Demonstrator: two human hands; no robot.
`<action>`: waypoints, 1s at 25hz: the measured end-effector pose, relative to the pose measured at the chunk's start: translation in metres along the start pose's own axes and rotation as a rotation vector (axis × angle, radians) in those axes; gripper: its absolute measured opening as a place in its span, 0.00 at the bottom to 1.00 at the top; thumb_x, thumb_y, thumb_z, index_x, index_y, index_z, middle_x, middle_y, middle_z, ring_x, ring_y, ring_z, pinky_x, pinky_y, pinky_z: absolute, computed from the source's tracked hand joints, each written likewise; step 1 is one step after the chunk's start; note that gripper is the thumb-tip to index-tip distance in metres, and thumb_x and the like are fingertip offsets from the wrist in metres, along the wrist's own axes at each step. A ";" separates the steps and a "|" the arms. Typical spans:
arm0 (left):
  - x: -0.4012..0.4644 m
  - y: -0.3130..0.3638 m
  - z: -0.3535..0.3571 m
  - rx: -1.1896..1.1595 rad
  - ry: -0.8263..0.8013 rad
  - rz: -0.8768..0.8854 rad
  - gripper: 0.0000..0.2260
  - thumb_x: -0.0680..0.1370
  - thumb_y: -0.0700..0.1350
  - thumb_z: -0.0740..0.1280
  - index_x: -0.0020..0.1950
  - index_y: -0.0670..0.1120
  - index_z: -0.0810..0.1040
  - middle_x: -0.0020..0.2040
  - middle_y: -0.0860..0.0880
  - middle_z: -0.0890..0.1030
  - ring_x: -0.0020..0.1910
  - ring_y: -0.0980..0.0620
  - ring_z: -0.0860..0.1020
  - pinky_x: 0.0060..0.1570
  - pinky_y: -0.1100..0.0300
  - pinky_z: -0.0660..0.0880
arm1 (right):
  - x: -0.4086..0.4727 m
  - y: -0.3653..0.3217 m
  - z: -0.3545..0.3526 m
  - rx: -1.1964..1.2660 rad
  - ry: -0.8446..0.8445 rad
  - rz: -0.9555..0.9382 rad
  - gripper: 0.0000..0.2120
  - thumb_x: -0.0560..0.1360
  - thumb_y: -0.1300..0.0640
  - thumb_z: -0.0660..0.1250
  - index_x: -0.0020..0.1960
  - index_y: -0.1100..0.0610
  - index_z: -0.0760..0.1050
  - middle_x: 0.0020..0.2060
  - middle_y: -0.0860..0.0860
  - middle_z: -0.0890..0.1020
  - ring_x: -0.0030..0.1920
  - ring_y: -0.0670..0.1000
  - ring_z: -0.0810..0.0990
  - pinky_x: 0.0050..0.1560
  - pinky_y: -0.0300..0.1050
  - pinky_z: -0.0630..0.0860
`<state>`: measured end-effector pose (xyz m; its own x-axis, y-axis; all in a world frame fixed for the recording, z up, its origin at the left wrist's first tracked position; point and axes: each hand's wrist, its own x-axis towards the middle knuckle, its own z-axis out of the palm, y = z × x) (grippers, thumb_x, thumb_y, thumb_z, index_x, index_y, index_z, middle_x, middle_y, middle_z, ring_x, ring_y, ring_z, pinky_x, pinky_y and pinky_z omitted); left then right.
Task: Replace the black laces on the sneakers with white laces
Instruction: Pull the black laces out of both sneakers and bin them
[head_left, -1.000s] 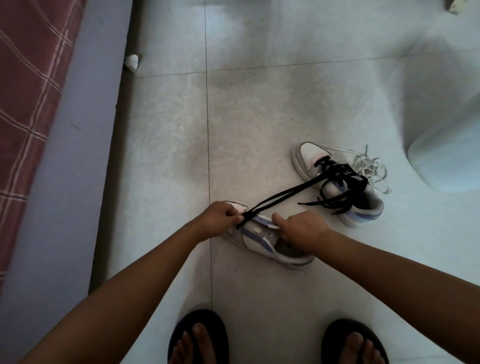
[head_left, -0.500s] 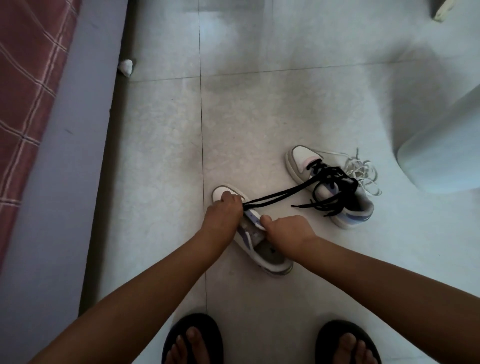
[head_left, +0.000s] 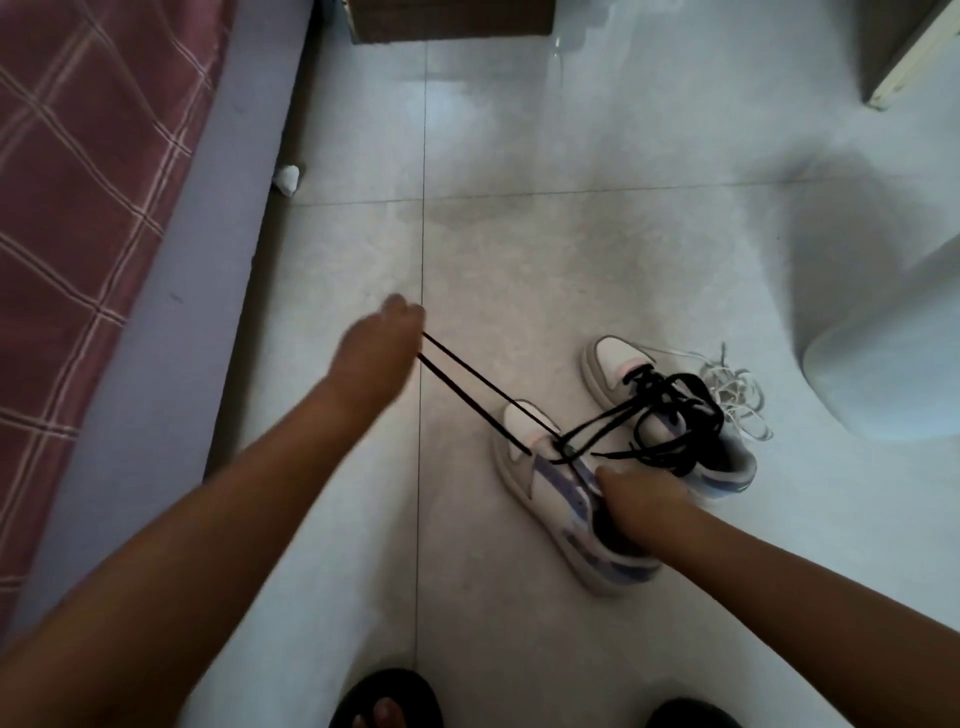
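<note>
Two white and purple sneakers lie on the tiled floor. My right hand (head_left: 636, 501) grips the near sneaker (head_left: 556, 499) at its collar. My left hand (head_left: 382, 345), blurred, pinches a black lace (head_left: 470, 387) and holds it stretched taut up and to the left of the shoe's front eyelets. The lace's other end runs right onto the far sneaker (head_left: 615, 371), which carries a tangle of black lace (head_left: 675, 415). A bundle of white laces (head_left: 737, 397) lies on the floor just right of the far sneaker.
A bed with a red checked cover (head_left: 78, 208) runs along the left. A small white scrap (head_left: 287, 178) lies by its base. A pale round object (head_left: 893, 364) stands at right, a brown box (head_left: 447, 21) at top. My sandalled feet (head_left: 387, 701) are at the bottom.
My left hand moved up and left from the near sneaker's toe, drawing the black lace out taut. My right hand stays on the shoe. The camera view shifted.
</note>
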<state>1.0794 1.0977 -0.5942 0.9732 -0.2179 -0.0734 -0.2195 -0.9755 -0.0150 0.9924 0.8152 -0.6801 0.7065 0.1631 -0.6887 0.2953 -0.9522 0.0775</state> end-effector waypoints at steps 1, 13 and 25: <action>0.010 -0.021 -0.009 -0.015 0.033 -0.055 0.08 0.75 0.33 0.61 0.52 0.36 0.75 0.51 0.36 0.74 0.44 0.36 0.77 0.42 0.47 0.74 | -0.001 0.007 0.003 0.005 -0.005 0.024 0.16 0.79 0.51 0.55 0.65 0.54 0.64 0.59 0.54 0.78 0.59 0.56 0.77 0.53 0.48 0.73; -0.009 -0.084 0.042 -0.003 -0.359 -0.362 0.16 0.78 0.38 0.62 0.67 0.40 0.71 0.64 0.38 0.72 0.63 0.39 0.73 0.60 0.48 0.71 | -0.011 0.023 0.010 -0.047 0.129 0.042 0.14 0.79 0.53 0.55 0.63 0.53 0.68 0.56 0.51 0.79 0.56 0.54 0.79 0.50 0.45 0.74; -0.046 0.106 0.095 0.008 -0.268 0.482 0.21 0.75 0.43 0.63 0.67 0.42 0.65 0.63 0.43 0.69 0.60 0.43 0.68 0.56 0.53 0.64 | -0.004 0.007 -0.001 -0.109 0.174 -0.049 0.16 0.76 0.51 0.59 0.63 0.51 0.69 0.55 0.51 0.81 0.56 0.54 0.80 0.50 0.46 0.74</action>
<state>1.0049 1.0075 -0.6876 0.7111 -0.6235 -0.3248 -0.6377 -0.7666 0.0754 0.9919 0.8082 -0.6759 0.7873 0.2596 -0.5593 0.3931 -0.9101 0.1309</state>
